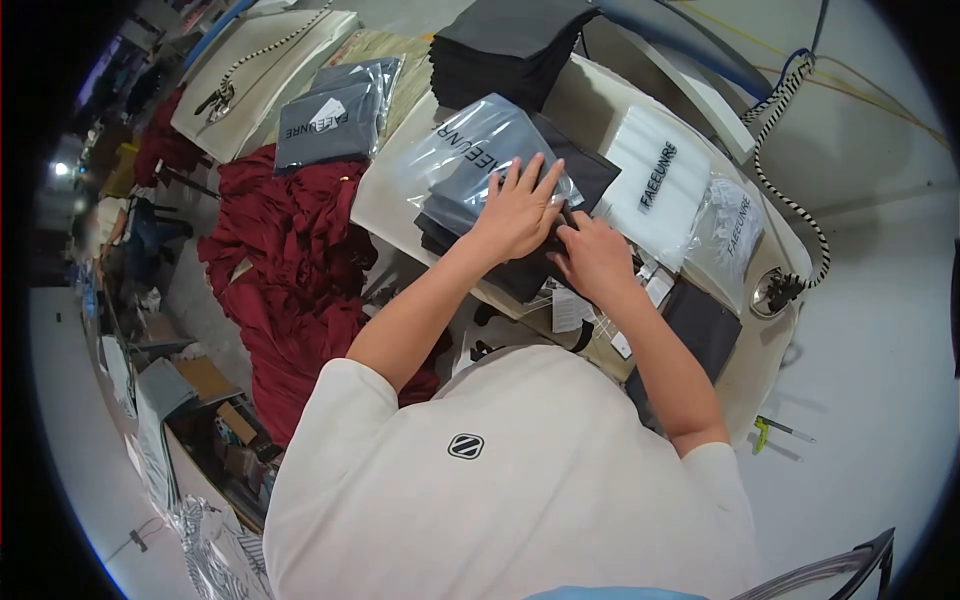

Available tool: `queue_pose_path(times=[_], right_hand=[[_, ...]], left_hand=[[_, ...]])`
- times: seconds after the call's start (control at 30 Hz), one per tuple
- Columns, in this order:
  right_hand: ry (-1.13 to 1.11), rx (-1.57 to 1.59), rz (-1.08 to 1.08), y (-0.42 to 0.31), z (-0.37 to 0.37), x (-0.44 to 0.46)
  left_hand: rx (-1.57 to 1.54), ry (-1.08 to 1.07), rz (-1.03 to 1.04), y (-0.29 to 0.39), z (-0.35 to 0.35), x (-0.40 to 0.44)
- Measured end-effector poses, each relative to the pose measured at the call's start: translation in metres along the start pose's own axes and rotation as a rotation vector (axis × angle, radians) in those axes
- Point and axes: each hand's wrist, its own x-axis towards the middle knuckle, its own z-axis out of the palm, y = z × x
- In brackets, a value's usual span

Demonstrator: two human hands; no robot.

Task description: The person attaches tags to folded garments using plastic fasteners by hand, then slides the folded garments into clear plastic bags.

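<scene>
My left hand [520,212] lies flat, fingers spread, on a clear plastic bag [470,150] printed "FAEEUNRE". Dark grey folded cloth shows inside or beneath the bag; which one, I cannot tell. Close by on the right, my right hand [597,262] has its fingers curled at the bag's lower right edge. What its fingertips grip there is hidden. Dark folded cloth [590,170] extends from under the bag on the table. Just right of the hands lies a stack of white printed bags [650,180].
A tall pile of black folded cloth [510,45] stands at the back. Filled grey bags [330,115] lie at left, above heaped red fabric [290,290]. More clear bags [728,230], paper tags [620,345], dark folded cloth [695,335] and a striped cord [795,205] are at right.
</scene>
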Motion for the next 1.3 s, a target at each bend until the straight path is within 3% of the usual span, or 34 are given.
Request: queue_pose_path(times=[0.07,0.17,0.3,0.43,0.53,0.77,1.0,1.13,1.23,1.3], right_hand=[[0.021,-0.008,0.025,0.004,0.012,-0.007],[-0.032,0.159,0.289,0.020,0.035,-0.055],[0.110,0.312,0.225,0.028,0.063,-0.072],[0.361,0.409,0.140,0.004,0.019,-0.062],[0.351,0.410,0.135,0.000,-0.016,-0.064],[0.281,0.386,0.106,0.016,-0.006,-0.085],[0.433,0.398,-0.011,0.012,0.002,-0.065],[0.447,0.479,0.065,0.012,0.015,-0.060],[0.089,0.452,0.267,0.026,0.030,-0.067],[0.206,0.426,0.209,0.023,0.051,-0.058]], left_hand=[[0.105,-0.046,-0.020,-0.007,0.000,-0.009],[0.162,-0.033,-0.017,-0.008,0.009,-0.014],[0.156,0.030,0.015,0.011,0.004,-0.022],[0.134,0.094,0.088,0.050,-0.063,-0.008],[0.197,0.130,0.164,0.061,-0.087,-0.009],[0.073,-0.101,0.039,0.039,-0.008,-0.009],[-0.008,0.014,0.142,0.078,-0.051,-0.006],[0.020,-0.026,0.193,0.087,-0.041,-0.017],[0.012,-0.067,0.197,0.089,-0.025,-0.026],[-0.027,-0.095,0.186,0.093,-0.018,-0.030]])
